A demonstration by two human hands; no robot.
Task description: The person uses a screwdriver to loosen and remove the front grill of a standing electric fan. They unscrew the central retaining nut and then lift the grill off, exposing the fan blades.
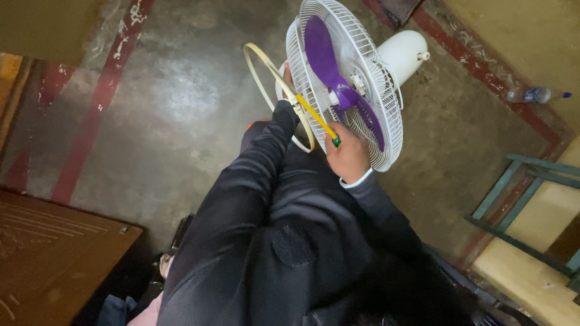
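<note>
We have the fan (356, 78) tipped over above the concrete floor (175, 102), its white rear guard facing up at us with the purple blade (329, 66) exposed, which suits reaching the hub. Our right hand (348, 156) is clamped around a screwdriver (314, 116) with a yellow shaft and green end, angled up toward the centre of the guard. Our left hand (288, 78) is mostly hidden behind its dark sleeve; it seems to steady the guard's edge, but we cannot tell whether its grip is closed. A cream rim ring (266, 78) hangs loose beside that wrist. Both arms reach forward, elbows bent, sleeves near together. A plastic bottle (536, 94) lies by the wall, well apart from the fan.
</note>
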